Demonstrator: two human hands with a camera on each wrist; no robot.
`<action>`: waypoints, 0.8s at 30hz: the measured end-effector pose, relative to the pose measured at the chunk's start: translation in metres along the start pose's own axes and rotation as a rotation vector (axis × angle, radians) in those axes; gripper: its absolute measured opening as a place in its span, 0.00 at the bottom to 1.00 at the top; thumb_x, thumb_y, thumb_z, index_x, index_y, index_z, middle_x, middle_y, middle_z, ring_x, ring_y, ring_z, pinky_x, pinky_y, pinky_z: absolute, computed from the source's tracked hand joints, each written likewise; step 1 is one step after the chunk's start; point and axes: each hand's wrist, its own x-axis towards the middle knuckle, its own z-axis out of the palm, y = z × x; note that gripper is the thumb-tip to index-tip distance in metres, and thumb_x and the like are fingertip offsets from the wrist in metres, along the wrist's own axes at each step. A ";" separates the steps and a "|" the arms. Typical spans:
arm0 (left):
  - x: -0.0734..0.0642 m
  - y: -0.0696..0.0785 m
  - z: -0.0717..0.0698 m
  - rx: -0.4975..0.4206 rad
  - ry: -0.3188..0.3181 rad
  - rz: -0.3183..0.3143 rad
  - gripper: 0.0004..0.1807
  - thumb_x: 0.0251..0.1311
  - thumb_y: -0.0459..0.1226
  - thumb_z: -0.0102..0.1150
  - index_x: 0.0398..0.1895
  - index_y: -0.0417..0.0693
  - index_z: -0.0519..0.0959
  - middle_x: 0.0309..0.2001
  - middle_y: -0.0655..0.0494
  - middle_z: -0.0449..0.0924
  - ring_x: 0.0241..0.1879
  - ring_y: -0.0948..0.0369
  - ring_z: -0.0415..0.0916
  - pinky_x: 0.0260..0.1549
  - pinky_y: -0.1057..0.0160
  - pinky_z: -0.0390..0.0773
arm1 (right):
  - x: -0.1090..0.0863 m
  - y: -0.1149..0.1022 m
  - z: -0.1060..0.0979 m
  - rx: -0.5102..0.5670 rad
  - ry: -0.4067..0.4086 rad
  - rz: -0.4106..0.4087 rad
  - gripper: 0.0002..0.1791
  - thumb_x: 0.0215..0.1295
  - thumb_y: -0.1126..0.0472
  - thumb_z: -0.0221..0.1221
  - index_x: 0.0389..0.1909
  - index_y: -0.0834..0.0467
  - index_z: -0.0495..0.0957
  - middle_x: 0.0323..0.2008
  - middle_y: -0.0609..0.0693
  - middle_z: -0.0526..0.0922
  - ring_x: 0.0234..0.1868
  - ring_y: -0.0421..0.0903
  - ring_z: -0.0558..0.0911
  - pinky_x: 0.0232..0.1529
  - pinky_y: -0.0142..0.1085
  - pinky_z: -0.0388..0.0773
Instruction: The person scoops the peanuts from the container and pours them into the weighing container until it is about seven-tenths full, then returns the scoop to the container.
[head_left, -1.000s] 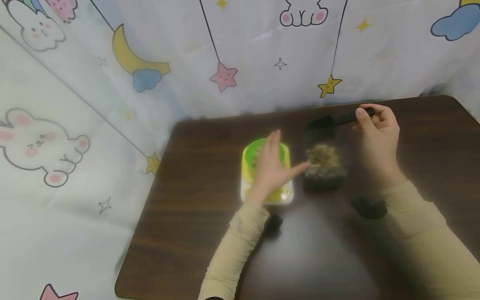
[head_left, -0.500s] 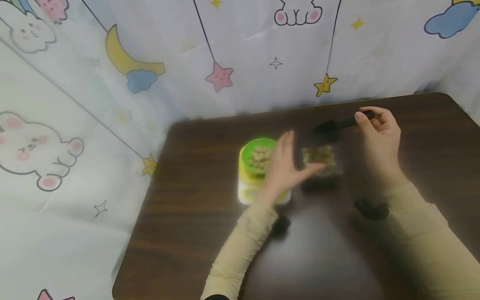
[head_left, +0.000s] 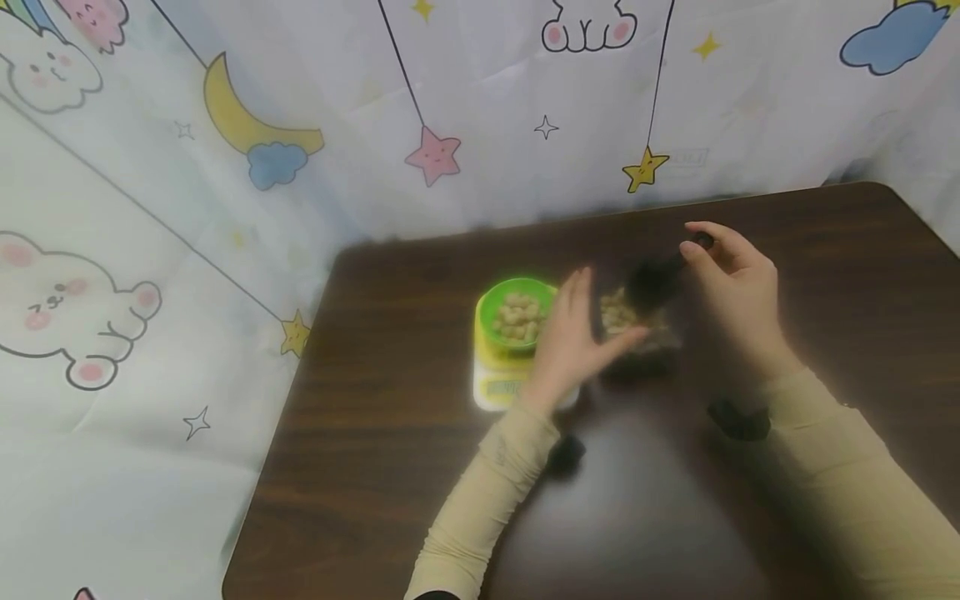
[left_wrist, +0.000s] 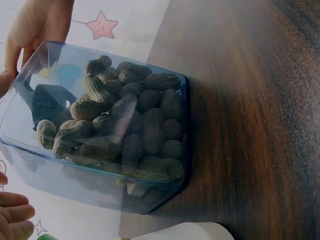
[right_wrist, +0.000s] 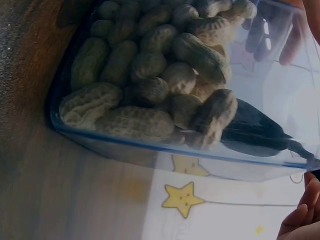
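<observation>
My right hand [head_left: 738, 292] pinches the handle of a black scoop [head_left: 651, 285]. The scoop's blade dips into a clear plastic container [left_wrist: 155, 207], against the upper peanuts [right_wrist: 150, 65] in their shells. My left hand [head_left: 573, 337], fingers straight and thumb spread, stands at the container's left side; whether it touches the wall I cannot tell. To its left, a green bowl [head_left: 517, 282] of peanuts sits on a yellow and white kitchen scale [head_left: 487, 398], partly hidden by that hand. The scale's display is too blurred to read.
All stands on a dark wooden table [head_left: 375, 433]. A white curtain [head_left: 510, 75] printed with stars, moons and bears hangs behind and at the left. Two dark blurred shapes lie near the forearms, one by the left sleeve [head_left: 480, 492], one by the right sleeve [head_left: 832, 433].
My left hand has moved right, from over the green bowl to the container's side. My right hand has shifted left, and the scoop has tipped down into the container.
</observation>
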 end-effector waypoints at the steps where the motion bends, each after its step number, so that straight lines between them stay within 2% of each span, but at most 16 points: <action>1: 0.000 0.000 0.000 0.001 -0.002 0.002 0.56 0.48 0.71 0.50 0.74 0.55 0.42 0.74 0.54 0.46 0.72 0.56 0.50 0.69 0.53 0.59 | -0.001 0.002 0.001 -0.063 -0.005 -0.004 0.17 0.60 0.58 0.62 0.51 0.55 0.79 0.23 0.39 0.75 0.21 0.34 0.71 0.21 0.21 0.68; 4: 0.000 0.000 0.000 0.002 -0.011 0.009 0.56 0.49 0.70 0.50 0.74 0.53 0.43 0.74 0.53 0.47 0.72 0.56 0.50 0.70 0.55 0.58 | -0.002 0.007 0.004 -0.213 -0.017 -0.011 0.18 0.61 0.53 0.61 0.51 0.51 0.79 0.21 0.38 0.73 0.19 0.34 0.69 0.19 0.23 0.65; 6: 0.000 0.000 0.000 -0.003 -0.020 0.010 0.56 0.49 0.70 0.50 0.74 0.52 0.43 0.74 0.54 0.47 0.72 0.57 0.50 0.70 0.56 0.57 | -0.002 0.010 0.005 -0.257 -0.023 -0.006 0.18 0.61 0.51 0.60 0.52 0.50 0.78 0.21 0.38 0.73 0.19 0.34 0.69 0.19 0.24 0.65; 13: 0.000 -0.001 0.000 -0.056 -0.049 0.010 0.54 0.50 0.69 0.51 0.74 0.51 0.46 0.74 0.54 0.49 0.72 0.58 0.50 0.71 0.58 0.56 | -0.004 0.007 0.006 -0.325 -0.053 0.010 0.18 0.62 0.50 0.59 0.51 0.53 0.77 0.25 0.34 0.75 0.23 0.33 0.72 0.22 0.22 0.67; 17: 0.000 0.000 0.000 -0.085 -0.058 0.003 0.54 0.50 0.69 0.51 0.74 0.52 0.46 0.74 0.55 0.48 0.72 0.59 0.50 0.71 0.59 0.55 | -0.002 0.013 0.002 -0.374 -0.066 0.035 0.19 0.61 0.46 0.59 0.49 0.51 0.76 0.29 0.31 0.75 0.26 0.32 0.73 0.25 0.22 0.68; 24: 0.000 0.000 0.002 -0.101 -0.055 -0.010 0.55 0.48 0.71 0.50 0.73 0.52 0.47 0.74 0.57 0.48 0.72 0.60 0.50 0.71 0.58 0.55 | -0.004 0.011 0.002 -0.376 -0.060 0.052 0.18 0.59 0.45 0.60 0.47 0.48 0.75 0.26 0.31 0.76 0.23 0.32 0.74 0.19 0.23 0.67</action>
